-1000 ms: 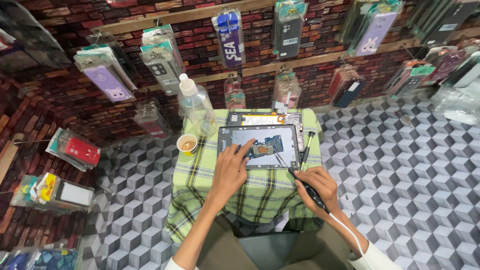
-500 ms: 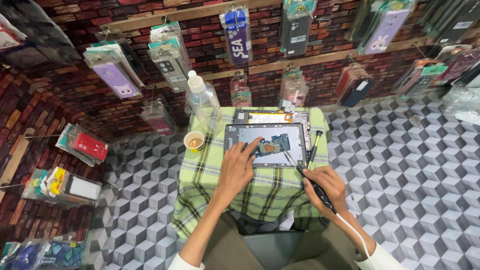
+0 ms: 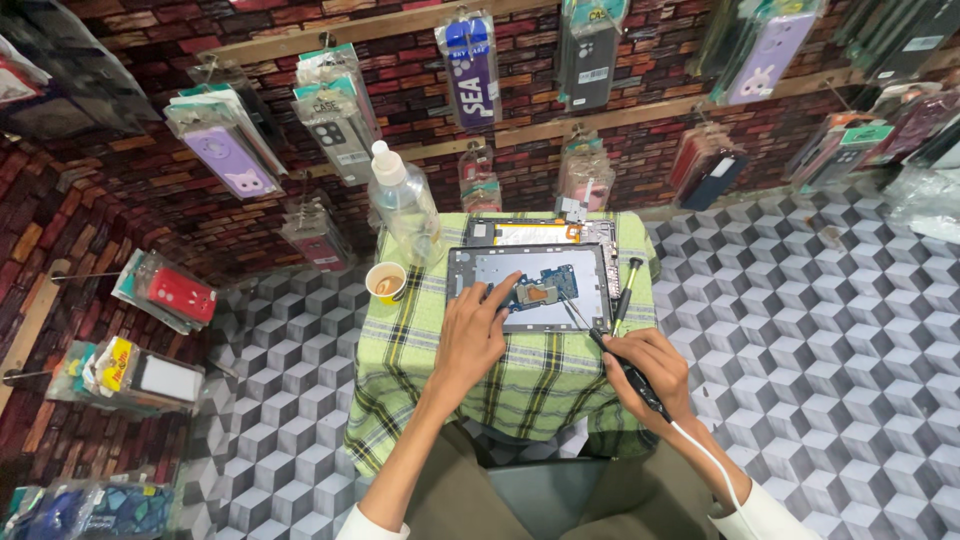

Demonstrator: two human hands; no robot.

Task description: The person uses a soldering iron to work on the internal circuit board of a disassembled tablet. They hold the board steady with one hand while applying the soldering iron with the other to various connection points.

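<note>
Where the head camera looks straight down, a small table [image 3: 500, 385] covered with a green checked cloth carries an opened tablet [image 3: 530, 287] lying flat, back cover off, its grey inner frame and a blue circuit board [image 3: 540, 290] showing. The left hand [image 3: 470, 335] rests on the tablet's near left part, fingers [image 3: 497, 293] spread and released, their tips pressing on the frame just beside the board; it grips nothing. The right hand [image 3: 645, 365] lies at the table's near right edge, fingers clenched around a slim black tool [image 3: 625, 365] with a white cable [image 3: 705, 458] trailing from its rear end toward the person's sleeve. The tool's tip points up toward the tablet's near right corner; whether it touches there I cannot tell. A second opened device [image 3: 535, 232] lies beyond the tablet, touching its far edge. A screwdriver [image 3: 626, 290] lies just right of the tablet. A paper cup [image 3: 386, 283] stands at the table's left edge, with a clear plastic bottle [image 3: 405, 205] near it at the far left corner. Phone cases [image 3: 470, 70] in packets hang on the brick-patterned wall behind.
</note>
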